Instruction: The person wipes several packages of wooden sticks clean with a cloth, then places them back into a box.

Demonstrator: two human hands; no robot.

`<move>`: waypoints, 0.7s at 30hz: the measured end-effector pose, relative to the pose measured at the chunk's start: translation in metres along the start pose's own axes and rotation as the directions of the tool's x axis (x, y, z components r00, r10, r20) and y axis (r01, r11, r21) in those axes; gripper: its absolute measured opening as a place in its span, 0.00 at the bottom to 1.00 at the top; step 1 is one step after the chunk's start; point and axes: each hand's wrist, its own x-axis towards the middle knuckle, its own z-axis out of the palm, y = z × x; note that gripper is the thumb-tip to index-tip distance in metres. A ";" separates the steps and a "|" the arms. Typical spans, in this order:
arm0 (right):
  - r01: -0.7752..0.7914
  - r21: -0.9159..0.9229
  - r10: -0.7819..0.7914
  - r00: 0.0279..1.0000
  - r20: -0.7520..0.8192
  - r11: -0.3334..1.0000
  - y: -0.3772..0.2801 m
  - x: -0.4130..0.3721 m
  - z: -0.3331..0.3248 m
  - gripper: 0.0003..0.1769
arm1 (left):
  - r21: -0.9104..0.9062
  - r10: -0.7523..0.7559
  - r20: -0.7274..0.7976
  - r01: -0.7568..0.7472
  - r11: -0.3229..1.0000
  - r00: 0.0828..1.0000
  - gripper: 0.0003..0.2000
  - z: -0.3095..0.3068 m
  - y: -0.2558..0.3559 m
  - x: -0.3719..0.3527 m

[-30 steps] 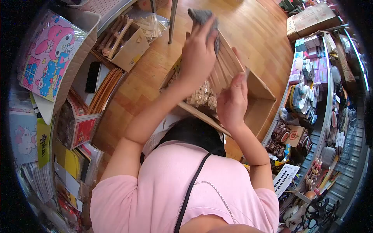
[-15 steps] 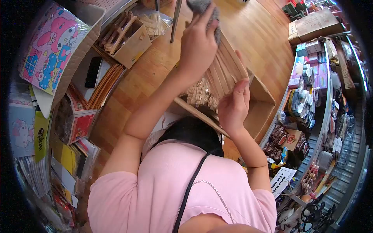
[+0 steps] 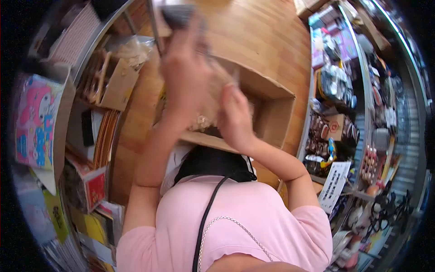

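Note:
My left hand (image 3: pixel 185 68), smeared by motion, is closed on a dark grey cloth (image 3: pixel 177 16) at the top of the view. My right hand (image 3: pixel 234 115) is closed on the near end of a light wooden slatted piece (image 3: pixel 213 97), thumb on its side. The piece is blurred and partly hidden behind my left hand and wrist. Both hands are over an open cardboard box (image 3: pixel 274 109) on the floor in front of me. Small pale wooden pieces (image 3: pixel 202 122) show inside the box, partly covered by my hands.
Shelves at left hold a smaller cardboard box (image 3: pixel 120 85) of wooden items, a stack of brown frames (image 3: pixel 107 138) and a cartoon-printed pack (image 3: pixel 38 120). Metal shelving at right carries packaged goods (image 3: pixel 335 86) and a printed sign (image 3: pixel 334 187). Wooden flooring (image 3: pixel 258 36) lies beyond the box.
My view has turned, so the shelves and box appear shifted left. Both hands appear further left, the right one also lower in view. The wooden piece looks more blurred, and more of the box shows.

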 end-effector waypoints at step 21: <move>0.292 -0.105 -0.273 0.948 0.162 0.951 -0.006 0.001 0.009 0.34 | -0.233 -0.093 -0.105 0.067 0.970 0.990 0.17 0.015 -0.002 0.003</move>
